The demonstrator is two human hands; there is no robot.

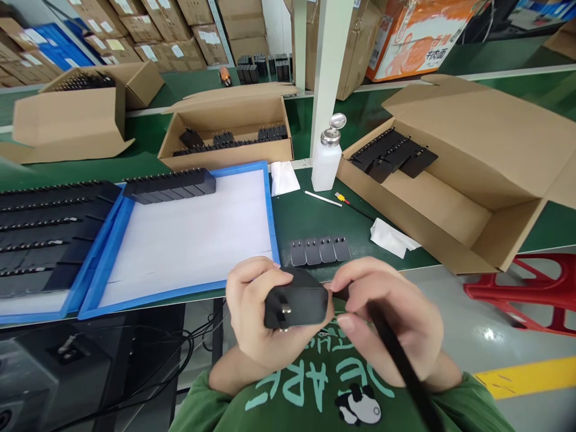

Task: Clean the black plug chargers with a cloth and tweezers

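Black plug adapter, in left hand, seemingly beyond table edge

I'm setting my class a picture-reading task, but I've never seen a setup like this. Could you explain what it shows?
There is no machine here, just one person's bare hands. This single picture comes from a camera worn on the head, looking forward and down.

The left hand grips a black plug adapter, its metal pins showing. The fingers of the right hand are bent close beside it; a blurred dark strip crosses that hand, and I cannot tell what it is.

On the green bench are four small dark adapters in a row, a white bottle with a metal top, and an open cardboard box. To the left, a blue-edged tray bears a row of black adapters.
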